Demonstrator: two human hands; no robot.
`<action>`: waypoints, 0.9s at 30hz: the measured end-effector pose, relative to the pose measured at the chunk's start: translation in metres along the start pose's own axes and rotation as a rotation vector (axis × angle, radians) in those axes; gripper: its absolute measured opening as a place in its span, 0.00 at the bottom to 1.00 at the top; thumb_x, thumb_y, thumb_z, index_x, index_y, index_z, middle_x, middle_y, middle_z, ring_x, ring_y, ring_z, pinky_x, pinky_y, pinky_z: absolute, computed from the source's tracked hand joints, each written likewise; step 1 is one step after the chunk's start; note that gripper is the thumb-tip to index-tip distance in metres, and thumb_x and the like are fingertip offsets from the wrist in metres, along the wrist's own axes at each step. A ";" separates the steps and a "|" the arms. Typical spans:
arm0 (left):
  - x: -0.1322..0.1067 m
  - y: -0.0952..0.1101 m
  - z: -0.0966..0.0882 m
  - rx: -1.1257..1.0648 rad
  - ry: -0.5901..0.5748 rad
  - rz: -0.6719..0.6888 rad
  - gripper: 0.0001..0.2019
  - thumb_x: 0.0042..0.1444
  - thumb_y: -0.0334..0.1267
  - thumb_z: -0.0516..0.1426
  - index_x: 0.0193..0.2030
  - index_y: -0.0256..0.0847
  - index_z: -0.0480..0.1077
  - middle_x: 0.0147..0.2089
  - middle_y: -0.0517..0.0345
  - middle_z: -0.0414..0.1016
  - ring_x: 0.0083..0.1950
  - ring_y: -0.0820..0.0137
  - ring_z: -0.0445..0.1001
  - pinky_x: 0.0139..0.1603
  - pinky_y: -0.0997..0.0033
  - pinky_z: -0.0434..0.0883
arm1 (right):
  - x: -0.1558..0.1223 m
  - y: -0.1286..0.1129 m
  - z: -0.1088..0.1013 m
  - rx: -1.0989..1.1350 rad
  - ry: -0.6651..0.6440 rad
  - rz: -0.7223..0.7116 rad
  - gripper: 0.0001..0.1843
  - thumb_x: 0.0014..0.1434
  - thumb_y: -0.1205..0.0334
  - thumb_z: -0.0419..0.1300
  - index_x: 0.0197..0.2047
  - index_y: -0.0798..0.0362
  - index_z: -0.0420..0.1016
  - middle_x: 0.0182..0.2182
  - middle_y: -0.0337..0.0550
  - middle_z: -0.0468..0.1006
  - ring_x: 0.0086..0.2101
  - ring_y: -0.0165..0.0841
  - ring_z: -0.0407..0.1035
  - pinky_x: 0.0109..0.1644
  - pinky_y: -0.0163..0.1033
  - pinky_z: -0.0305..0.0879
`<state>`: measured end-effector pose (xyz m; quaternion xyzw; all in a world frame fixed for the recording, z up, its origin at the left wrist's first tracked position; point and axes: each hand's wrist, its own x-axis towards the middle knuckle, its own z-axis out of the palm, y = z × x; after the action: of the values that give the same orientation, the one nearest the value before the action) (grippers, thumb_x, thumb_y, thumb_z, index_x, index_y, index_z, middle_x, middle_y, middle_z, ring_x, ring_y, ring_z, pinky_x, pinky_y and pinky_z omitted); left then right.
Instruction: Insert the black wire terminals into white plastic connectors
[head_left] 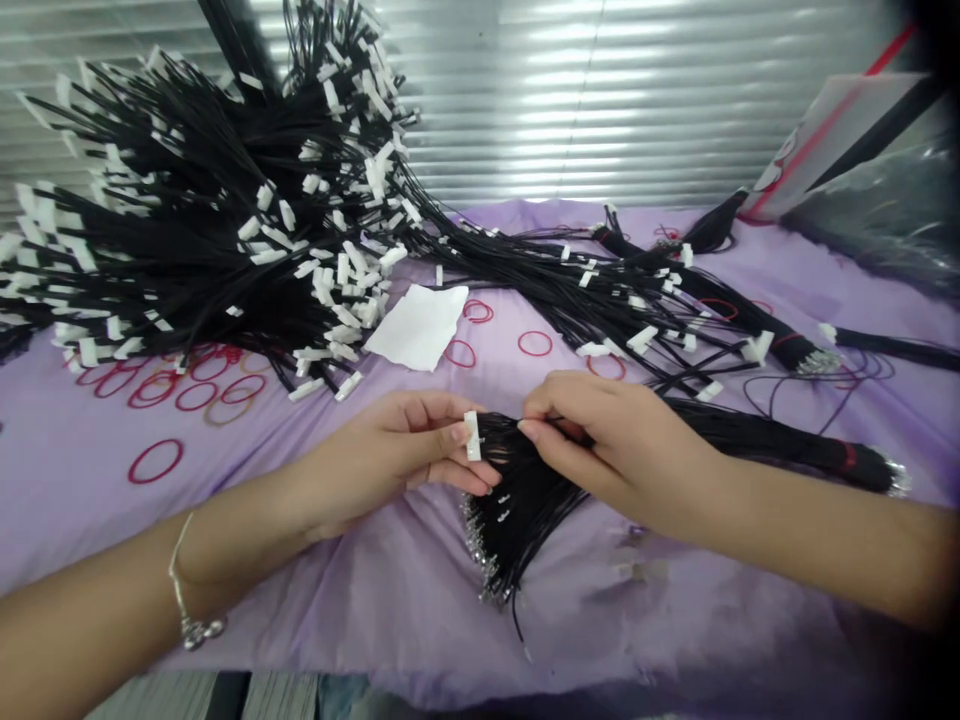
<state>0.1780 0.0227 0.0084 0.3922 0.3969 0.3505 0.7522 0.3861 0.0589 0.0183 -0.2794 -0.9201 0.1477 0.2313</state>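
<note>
My left hand (397,450) pinches a small white plastic connector (472,436) between thumb and fingers. My right hand (607,445) is closed on thin black wires at the connector's right side. Those wires belong to a black wire bundle (525,510) with bare metal tips that fans out below both hands and runs right under my right wrist to a red-banded end (862,462). Both hands hover just above the purple cloth (315,590).
A large heap of black wires with white connectors (210,230) fills the back left. More finished wires (637,290) lie at the back right. Red rubber bands (154,460) and a white paper slip (418,325) are scattered on the cloth. A corrugated metal wall (637,90) stands behind.
</note>
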 end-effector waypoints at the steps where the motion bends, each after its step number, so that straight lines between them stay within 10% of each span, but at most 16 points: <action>1: 0.000 0.000 0.000 -0.006 0.012 -0.002 0.05 0.56 0.29 0.57 0.39 0.32 0.73 0.33 0.53 0.77 0.34 0.73 0.78 0.37 0.77 0.74 | 0.000 0.001 -0.001 0.008 0.019 0.009 0.06 0.60 0.67 0.52 0.31 0.56 0.65 0.23 0.35 0.66 0.24 0.24 0.58 0.28 0.31 0.54; 27: 0.003 -0.001 0.001 0.061 0.027 -0.072 0.04 0.56 0.31 0.58 0.38 0.34 0.70 0.32 0.55 0.76 0.35 0.73 0.77 0.39 0.77 0.73 | -0.002 0.000 0.007 0.116 -0.004 0.218 0.09 0.58 0.65 0.54 0.27 0.54 0.69 0.18 0.32 0.67 0.19 0.22 0.58 0.24 0.29 0.52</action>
<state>0.1800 0.0241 0.0065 0.3957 0.4314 0.3164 0.7464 0.3841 0.0569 0.0111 -0.3634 -0.8748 0.2254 0.2277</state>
